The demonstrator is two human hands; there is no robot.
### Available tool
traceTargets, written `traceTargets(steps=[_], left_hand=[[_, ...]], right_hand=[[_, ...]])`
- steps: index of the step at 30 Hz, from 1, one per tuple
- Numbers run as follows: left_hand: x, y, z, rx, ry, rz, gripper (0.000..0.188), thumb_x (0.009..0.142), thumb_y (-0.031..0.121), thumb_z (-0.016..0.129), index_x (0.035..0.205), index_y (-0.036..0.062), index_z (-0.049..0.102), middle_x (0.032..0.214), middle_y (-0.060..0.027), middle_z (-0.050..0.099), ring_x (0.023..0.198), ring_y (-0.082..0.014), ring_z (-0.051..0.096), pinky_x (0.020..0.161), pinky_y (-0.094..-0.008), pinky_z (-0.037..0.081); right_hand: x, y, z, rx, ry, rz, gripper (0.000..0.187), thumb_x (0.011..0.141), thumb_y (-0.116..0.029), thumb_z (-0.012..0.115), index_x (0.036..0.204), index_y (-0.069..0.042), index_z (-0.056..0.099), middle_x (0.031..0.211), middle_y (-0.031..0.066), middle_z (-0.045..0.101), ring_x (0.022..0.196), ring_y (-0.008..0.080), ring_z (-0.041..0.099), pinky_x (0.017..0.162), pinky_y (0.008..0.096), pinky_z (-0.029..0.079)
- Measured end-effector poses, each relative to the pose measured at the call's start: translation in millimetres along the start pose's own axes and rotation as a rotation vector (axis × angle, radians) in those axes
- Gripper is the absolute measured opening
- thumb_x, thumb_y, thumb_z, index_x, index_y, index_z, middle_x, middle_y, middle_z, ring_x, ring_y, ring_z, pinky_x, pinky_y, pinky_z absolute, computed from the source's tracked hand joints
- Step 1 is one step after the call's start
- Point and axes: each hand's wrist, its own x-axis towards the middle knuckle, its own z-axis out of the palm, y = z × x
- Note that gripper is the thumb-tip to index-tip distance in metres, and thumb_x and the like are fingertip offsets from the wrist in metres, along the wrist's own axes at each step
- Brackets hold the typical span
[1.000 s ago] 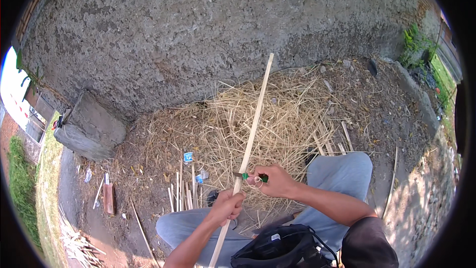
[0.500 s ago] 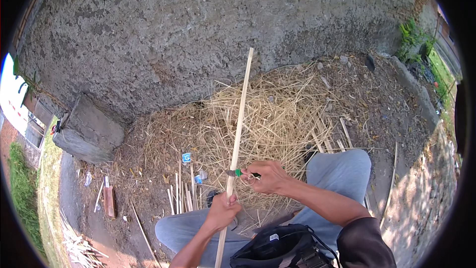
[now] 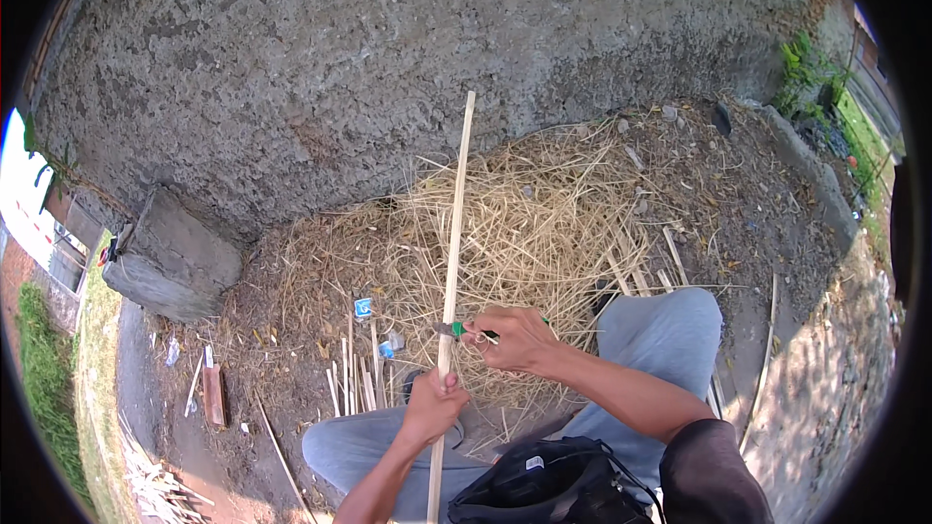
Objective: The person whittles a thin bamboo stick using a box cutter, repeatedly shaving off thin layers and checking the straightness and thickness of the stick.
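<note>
A long, pale strip of split bamboo or wood [image 3: 456, 223] runs lengthwise in front of me, its far end up against the view of the wall. My left hand [image 3: 434, 408] is closed round its lower part. Just above, my right hand [image 3: 515, 338] grips a knife [image 3: 456, 329] with a green handle, its fingers wrapped round it. The short blade lies against the strip's right side, with a thin curl of shaving near my fingers. My bent knees in blue-grey trousers [image 3: 660, 340] flank the work, and a black bag [image 3: 544, 485] rests at my lap.
A heap of pale shavings [image 3: 534, 223] covers the ground ahead, below a rough grey wall [image 3: 388, 58]. Several cut strips [image 3: 354, 378] lie left of my hands, more in a pile [image 3: 160, 480] at lower left. A concrete block [image 3: 184, 252] stands left; a reddish-brown block [image 3: 214, 393] lies nearer.
The strip's far end has swung slightly left. Both hands have shifted a little left with it, and the knife blade stays against the strip.
</note>
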Motion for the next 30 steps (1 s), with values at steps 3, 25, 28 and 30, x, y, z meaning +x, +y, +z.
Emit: traceTargets(steps=[3, 25, 28, 30], left_hand=[[0, -14, 3, 0.051, 0.024, -0.028, 0.017, 0.074, -0.001, 0.061, 0.075, 0.0052, 0.045, 0.064, 0.0021, 0.045, 0.058, -0.005, 0.039, 0.049, -0.0246, 0.034], [-50, -29, 6, 0.411, -0.136, 0.01, 0.017, 0.074, 0.009, 0.061, 0.075, 0.0045, 0.045, 0.058, -0.0038, 0.044, 0.055, -0.0123, 0.041, 0.051, -0.0298, 0.037], [-68, -45, -7, 0.293, -0.169, -0.072, 0.017, 0.075, 0.004, 0.063, 0.076, 0.0064, 0.046, 0.062, 0.0008, 0.044, 0.058, -0.0073, 0.04, 0.052, -0.0259, 0.035], [-73, -41, -10, 0.22, -0.192, -0.111, 0.019, 0.076, 0.0, 0.063, 0.077, 0.0071, 0.046, 0.065, 0.0038, 0.045, 0.06, -0.004, 0.04, 0.052, -0.0234, 0.034]], right_hand=[[10, 15, 5, 0.034, 0.079, -0.031, 0.014, 0.083, -0.025, 0.069, 0.085, -0.011, 0.069, 0.083, 0.0083, 0.071, 0.065, 0.0316, 0.065, 0.053, 0.0407, 0.049], [45, 102, -29, -0.007, 0.209, 0.491, 0.017, 0.084, -0.028, 0.067, 0.084, -0.011, 0.071, 0.066, 0.0129, 0.066, 0.06, 0.032, 0.063, 0.059, 0.0423, 0.049], [48, 112, -40, -0.101, 0.035, 0.49, 0.018, 0.084, -0.027, 0.066, 0.086, -0.01, 0.071, 0.068, 0.0151, 0.066, 0.063, 0.0335, 0.063, 0.062, 0.0439, 0.049], [41, 119, -31, -0.122, 0.06, 0.478, 0.019, 0.084, -0.028, 0.066, 0.087, -0.009, 0.071, 0.069, 0.0158, 0.066, 0.065, 0.034, 0.064, 0.063, 0.0449, 0.049]])
